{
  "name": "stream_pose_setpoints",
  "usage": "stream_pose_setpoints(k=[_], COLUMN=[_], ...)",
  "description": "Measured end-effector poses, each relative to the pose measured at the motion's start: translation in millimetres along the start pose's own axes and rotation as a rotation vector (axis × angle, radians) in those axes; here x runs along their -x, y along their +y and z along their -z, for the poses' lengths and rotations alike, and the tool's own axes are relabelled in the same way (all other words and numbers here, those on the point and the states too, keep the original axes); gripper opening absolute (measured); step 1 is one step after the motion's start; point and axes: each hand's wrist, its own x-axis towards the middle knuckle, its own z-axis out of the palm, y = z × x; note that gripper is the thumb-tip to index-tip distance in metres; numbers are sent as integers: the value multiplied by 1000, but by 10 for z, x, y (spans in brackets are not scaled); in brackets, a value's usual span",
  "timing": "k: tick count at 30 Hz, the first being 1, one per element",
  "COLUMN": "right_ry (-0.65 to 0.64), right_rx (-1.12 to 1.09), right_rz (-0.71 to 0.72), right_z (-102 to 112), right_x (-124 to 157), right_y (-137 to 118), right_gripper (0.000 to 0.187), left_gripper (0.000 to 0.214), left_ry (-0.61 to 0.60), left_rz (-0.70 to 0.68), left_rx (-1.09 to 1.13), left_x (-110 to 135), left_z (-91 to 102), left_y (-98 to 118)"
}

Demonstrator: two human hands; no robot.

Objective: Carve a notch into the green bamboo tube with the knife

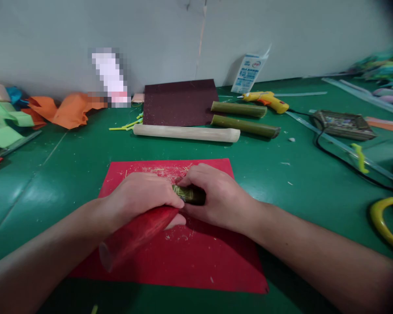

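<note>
1. Two bare hands of ours meet over a red mat (216,270) in the head view, above a green surface (62,174).
2. Our left hand (144,192) has its fingers (177,221) wrapped around a red cylindrical object (140,231), which slants toward us and to the left; its far end is hidden by the hand.
3. Our right hand (221,196) is grasping a short green bamboo piece (191,195), which lies between our hands over the mat. We cannot tell whether our left thumb touches it.
4. Pale shavings (160,169) are scattered across the mat, mostly near its far edge.
5. Beyond the mat we see a pale stick (186,133) lying along the near edge of a dark sheet (180,102).
6. Two green bamboo lengths (245,126) lie at the sheet's right, near a yellow glue gun (271,101).
7. Crumpled orange paper (70,111) sits well to the left.
</note>
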Motion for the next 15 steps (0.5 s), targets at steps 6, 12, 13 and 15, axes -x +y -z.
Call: stream_pose_setpoints(k=[6, 12, 13, 15], right_ry=[0, -18, -20, -16], right_rx=[-11, -74, -82, -94], right_rz=[0, 32, 34, 33], right_z=[-6, -6, -6, -9], right_x=[9, -3, -4, -6], right_y=[0, 11, 15, 25], right_gripper=[19, 17, 16, 14], left_gripper=[33, 34, 36, 35], left_ry=[63, -134, -102, -48], left_rz=[-64, -152, -192, -244], left_rx=[-19, -224, -240, -256], left_x=[-33, 46, 40, 18], left_z=[-34, -25, -18, -6], left_y=[5, 106, 126, 160])
